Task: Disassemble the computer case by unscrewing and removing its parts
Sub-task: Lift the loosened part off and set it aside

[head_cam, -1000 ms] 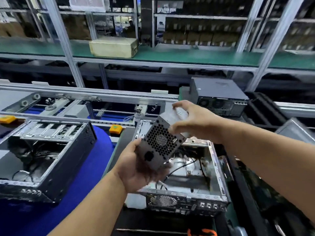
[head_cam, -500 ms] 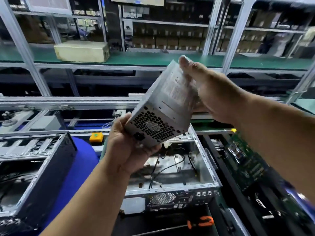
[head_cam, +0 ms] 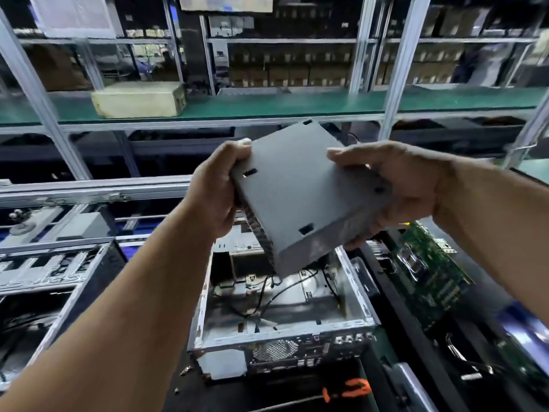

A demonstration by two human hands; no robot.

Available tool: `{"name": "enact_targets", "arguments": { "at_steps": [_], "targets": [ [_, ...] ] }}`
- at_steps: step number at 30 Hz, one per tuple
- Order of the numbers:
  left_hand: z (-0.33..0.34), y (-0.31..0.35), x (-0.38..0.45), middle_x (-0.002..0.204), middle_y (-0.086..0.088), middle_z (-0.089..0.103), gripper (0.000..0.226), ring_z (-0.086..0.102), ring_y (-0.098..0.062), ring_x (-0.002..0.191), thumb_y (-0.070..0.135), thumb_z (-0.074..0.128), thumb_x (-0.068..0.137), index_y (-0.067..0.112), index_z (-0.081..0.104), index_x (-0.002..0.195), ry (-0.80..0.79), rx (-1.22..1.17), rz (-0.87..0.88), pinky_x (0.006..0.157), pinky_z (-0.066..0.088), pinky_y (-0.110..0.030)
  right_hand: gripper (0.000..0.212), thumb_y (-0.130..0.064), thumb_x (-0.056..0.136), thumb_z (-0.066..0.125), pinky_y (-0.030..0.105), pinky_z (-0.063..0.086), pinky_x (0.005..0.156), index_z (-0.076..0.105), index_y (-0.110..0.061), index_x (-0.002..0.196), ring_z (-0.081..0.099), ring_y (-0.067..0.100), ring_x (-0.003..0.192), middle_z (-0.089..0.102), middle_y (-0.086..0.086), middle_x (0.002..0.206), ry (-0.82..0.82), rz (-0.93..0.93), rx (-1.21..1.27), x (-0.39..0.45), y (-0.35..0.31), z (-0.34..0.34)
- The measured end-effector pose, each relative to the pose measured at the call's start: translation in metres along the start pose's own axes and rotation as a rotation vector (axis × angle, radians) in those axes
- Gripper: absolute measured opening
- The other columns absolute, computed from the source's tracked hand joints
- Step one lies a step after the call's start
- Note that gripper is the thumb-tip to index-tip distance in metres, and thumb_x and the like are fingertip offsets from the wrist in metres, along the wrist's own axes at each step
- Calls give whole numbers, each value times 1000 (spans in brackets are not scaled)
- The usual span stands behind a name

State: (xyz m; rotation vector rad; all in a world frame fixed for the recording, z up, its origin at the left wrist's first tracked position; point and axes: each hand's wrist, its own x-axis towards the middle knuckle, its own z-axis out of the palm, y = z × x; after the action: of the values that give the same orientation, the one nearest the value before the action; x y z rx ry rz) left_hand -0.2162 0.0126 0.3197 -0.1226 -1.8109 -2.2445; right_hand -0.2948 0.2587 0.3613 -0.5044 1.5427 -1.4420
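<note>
A grey metal power supply box (head_cam: 300, 197) is held up in the air above the open computer case (head_cam: 285, 316). My left hand (head_cam: 217, 191) grips its left edge, thumb on the top corner. My right hand (head_cam: 395, 185) grips its right side, fingers wrapped underneath. A plain grey face with small slots is turned toward me; the mesh fan side shows only as a thin strip at the lower left. The case lies open below, with loose black cables on its bare metal floor and its rear ports facing me.
A second open black case (head_cam: 59, 286) lies on a blue mat at the left. Green circuit boards (head_cam: 430, 272) fill a black tray at the right. An orange-handled tool (head_cam: 347, 391) lies in front of the case. A beige box (head_cam: 139, 99) sits on the green shelf behind.
Both hands lifted the power supply out of the case and turned it over, so the fan mesh that faced me now points down-left and a plain face shows.
</note>
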Motion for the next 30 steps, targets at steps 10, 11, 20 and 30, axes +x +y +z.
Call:
{"name": "enact_targets", "arguments": {
  "at_steps": [10,11,20,30],
  "targets": [
    [112,-87,45,106,-9,60,57,55,-30,90,63,49,92,15,56,121,214,162,-22,73,47,-45,55,-44,61,88,43,57,76,78,-17,108,73,29,82,74,9,99,208,-233,193,-20,101,-114],
    [120,-101,44,110,-5,65,58,60,-28,97,63,48,91,17,56,125,220,184,-47,83,51,-46,56,-43,65,85,43,57,76,76,-15,113,72,31,85,74,11,102,244,-248,194,-24,109,-128],
    [154,-218,26,104,5,63,9,59,2,79,32,53,107,27,57,115,219,505,-211,71,47,-15,62,-35,56,89,42,58,50,59,-10,104,75,35,69,77,19,91,732,-69,-2,-43,177,-204],
    [157,-264,-14,149,4,47,58,39,-17,139,43,49,97,23,43,152,201,904,-226,119,32,-41,120,-60,36,85,34,53,62,35,-10,134,67,28,88,63,11,107,864,366,-294,6,251,-219]
  ]
}}
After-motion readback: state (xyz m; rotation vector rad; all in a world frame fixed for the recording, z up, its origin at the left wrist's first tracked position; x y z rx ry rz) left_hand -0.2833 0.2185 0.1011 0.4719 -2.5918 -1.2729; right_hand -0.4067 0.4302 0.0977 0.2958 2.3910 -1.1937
